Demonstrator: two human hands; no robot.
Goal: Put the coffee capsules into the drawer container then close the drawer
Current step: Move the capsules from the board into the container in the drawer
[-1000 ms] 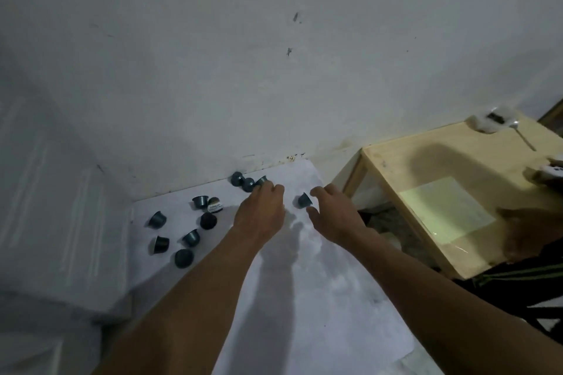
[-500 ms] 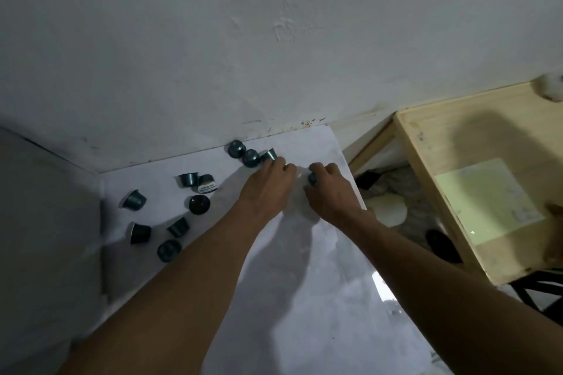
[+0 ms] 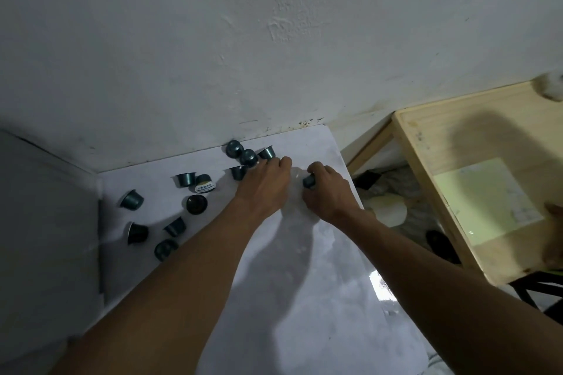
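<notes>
White tabletop (image 3: 304, 298) butted against the wall; wooden side table (image 3: 457, 143) stood off its right edge. No drawer container in view. Left hand (image 3: 265, 186) lay knuckles-up at the far edge, fingertips on the far-edge cluster (image 3: 248, 157) of four capsules; couldn't tell if it had closed on any. Right hand (image 3: 332, 192) sat just beside it, near the far right corner, fingers curled round the held capsule (image 3: 308, 182). Seven loose capsules (image 3: 196, 204) were scattered toward the left edge, some tipped over. Judgement: light thin-walled cups, smooth, tapered, prone to roll, dentable. Pinch lightly across the wide rim end.
</notes>
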